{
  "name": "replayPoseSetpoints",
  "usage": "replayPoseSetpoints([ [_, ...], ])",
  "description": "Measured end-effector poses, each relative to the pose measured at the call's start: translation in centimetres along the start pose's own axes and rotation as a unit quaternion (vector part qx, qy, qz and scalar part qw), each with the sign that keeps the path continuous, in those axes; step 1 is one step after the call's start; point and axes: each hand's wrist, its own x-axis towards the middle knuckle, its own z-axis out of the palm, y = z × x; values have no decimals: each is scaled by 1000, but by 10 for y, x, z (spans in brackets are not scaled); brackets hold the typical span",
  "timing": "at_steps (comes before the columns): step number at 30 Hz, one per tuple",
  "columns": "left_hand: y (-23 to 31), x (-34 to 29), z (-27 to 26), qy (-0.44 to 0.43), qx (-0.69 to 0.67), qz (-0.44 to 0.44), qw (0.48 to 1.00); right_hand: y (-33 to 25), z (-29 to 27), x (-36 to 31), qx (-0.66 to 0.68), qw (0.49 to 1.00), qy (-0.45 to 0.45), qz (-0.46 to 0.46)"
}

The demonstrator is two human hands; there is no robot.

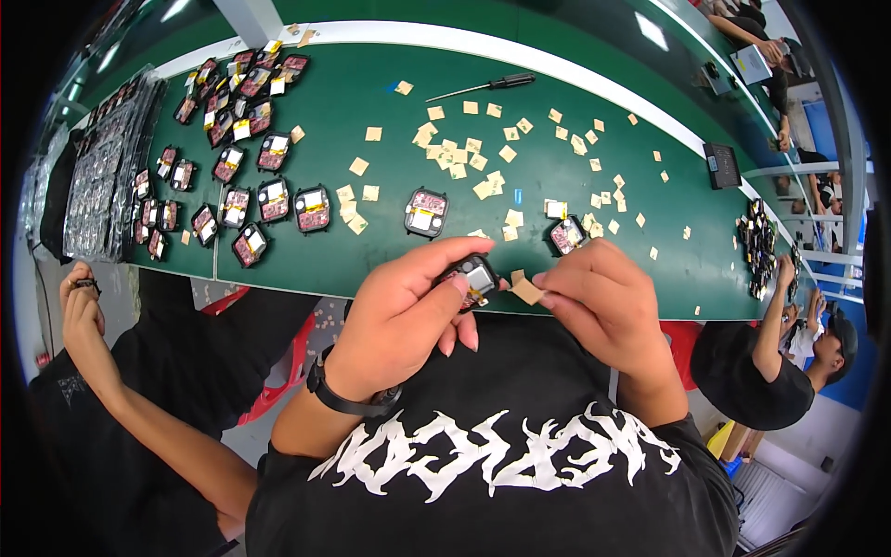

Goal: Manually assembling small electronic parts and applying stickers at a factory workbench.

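My left hand (399, 302) is wrapped round an open smartwatch case (477, 277), a black frame with a red circuit board and a silvery cell inside. A small beige paper-like square (526, 289) is pinched between the thumb and finger of my right hand (603, 302), just right of that case. Beyond my right hand lies another watch case (564, 236), with a small battery (556, 210) by its top edge. One more watch case (426, 213) rests on the table beyond my left hand.
Many watch cases (274, 200) are spread and heaped on the green table (371, 93) at left, beside plastic trays (107, 176). Beige squares (450, 153) lie scattered across the middle. A screwdriver (506, 82) and a black box (721, 165) are farther back. Co-workers sit at both sides.
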Motion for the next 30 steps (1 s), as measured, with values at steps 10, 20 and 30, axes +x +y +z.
replayPoseSetpoints([
  [10,4,-10,3,-53,28,-4,998,-4,1,11,-137,966,54,-211],
  [20,10,-8,8,-83,112,35,990,-15,-8,5,-207,943,28,-259],
  [30,6,-8,12,-94,138,72,983,-23,-16,-4,-240,940,30,-239],
])
